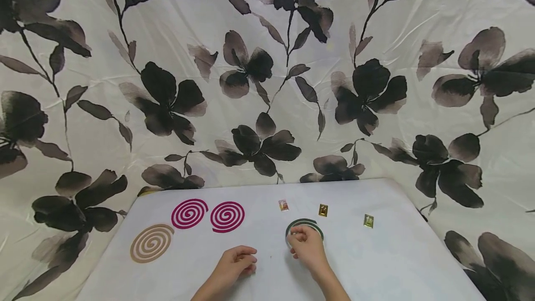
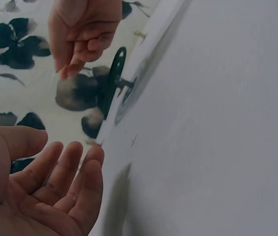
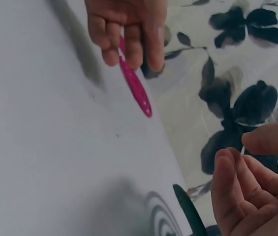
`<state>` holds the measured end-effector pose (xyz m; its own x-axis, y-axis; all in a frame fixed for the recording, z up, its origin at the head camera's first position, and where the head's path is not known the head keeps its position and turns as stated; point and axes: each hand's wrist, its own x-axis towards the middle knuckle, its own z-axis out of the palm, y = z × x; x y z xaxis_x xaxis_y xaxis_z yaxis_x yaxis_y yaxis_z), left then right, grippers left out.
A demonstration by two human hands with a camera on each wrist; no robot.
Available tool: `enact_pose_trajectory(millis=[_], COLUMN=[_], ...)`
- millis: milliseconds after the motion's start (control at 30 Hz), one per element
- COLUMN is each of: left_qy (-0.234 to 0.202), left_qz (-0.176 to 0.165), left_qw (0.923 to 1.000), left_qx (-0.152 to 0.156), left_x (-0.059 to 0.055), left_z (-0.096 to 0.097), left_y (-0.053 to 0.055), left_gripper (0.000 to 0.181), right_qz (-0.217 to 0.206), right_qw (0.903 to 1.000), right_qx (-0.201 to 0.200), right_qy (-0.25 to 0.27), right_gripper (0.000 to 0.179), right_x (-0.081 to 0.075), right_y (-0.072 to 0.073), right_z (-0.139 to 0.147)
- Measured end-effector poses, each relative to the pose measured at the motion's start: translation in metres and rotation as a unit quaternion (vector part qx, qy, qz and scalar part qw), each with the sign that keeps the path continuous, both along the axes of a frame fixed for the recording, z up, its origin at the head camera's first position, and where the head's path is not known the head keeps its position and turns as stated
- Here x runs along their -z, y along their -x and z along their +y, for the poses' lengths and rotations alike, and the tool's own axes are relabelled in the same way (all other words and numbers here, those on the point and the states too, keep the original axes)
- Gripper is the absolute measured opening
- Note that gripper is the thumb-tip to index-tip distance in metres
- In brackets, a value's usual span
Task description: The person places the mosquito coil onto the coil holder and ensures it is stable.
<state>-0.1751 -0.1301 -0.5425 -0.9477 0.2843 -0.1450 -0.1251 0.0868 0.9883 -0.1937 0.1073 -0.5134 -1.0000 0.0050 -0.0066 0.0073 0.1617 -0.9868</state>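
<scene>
A dark green mosquito coil (image 1: 318, 227) lies near the table's middle; in the left wrist view the coil (image 2: 113, 81) is raised on a small metal stand (image 2: 124, 83). My right hand (image 1: 308, 245) hovers over it, covering much of it in the head view. In the right wrist view its fingers are loosely bent, thumb and index fingertips (image 3: 225, 160) close together with nothing plainly visible between them. My left hand (image 1: 237, 264) hangs over the table's front, fingers relaxed and holding nothing, with its palm (image 2: 35, 206) in view.
Two magenta coils (image 1: 190, 213) and a tan coil (image 1: 151, 244) lie at the left on the white table (image 1: 397, 264). Along the back right are small shiny rectangles: a pinkish one (image 1: 283, 205), a gold-brown one (image 1: 323, 210) and a green-gold one (image 1: 368, 221). Behind hangs a floral cloth (image 1: 309, 152).
</scene>
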Motion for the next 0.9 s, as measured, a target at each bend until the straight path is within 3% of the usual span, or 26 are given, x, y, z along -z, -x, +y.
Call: enact_pose_trajectory(millis=[267, 433, 567, 767, 900], left_qy=[0.053, 0.074, 0.092, 0.126, 0.149], left_qz=[0.033, 0.044, 0.051, 0.066, 0.071], left_qw=[0.998, 0.9957, 0.9938, 0.9892, 0.9856], left_qx=[0.012, 0.035, 0.036, 0.034, 0.037], left_x=[0.002, 0.0, -0.003, -0.011, -0.024], left_z=[-0.038, -0.06, -0.074, -0.093, -0.107], left_y=[-0.003, -0.003, 0.001, 0.009, 0.016], left_gripper=[0.032, 0.034, 0.034, 0.032, 0.031], right_qz=[0.002, 0.002, 0.017, 0.026, 0.036], right_qw=[0.9985, 0.9962, 0.9937, 0.9878, 0.9846], right_qx=[-0.054, -0.079, -0.095, -0.129, -0.138], right_qy=[-0.005, -0.036, -0.056, -0.083, -0.101], right_gripper=[0.022, 0.022, 0.022, 0.021, 0.019], right_x=[0.003, 0.002, -0.002, -0.005, -0.005], right_y=[0.013, 0.022, 0.03, 0.042, 0.049], right_z=[-0.021, -0.03, -0.038, -0.047, -0.053])
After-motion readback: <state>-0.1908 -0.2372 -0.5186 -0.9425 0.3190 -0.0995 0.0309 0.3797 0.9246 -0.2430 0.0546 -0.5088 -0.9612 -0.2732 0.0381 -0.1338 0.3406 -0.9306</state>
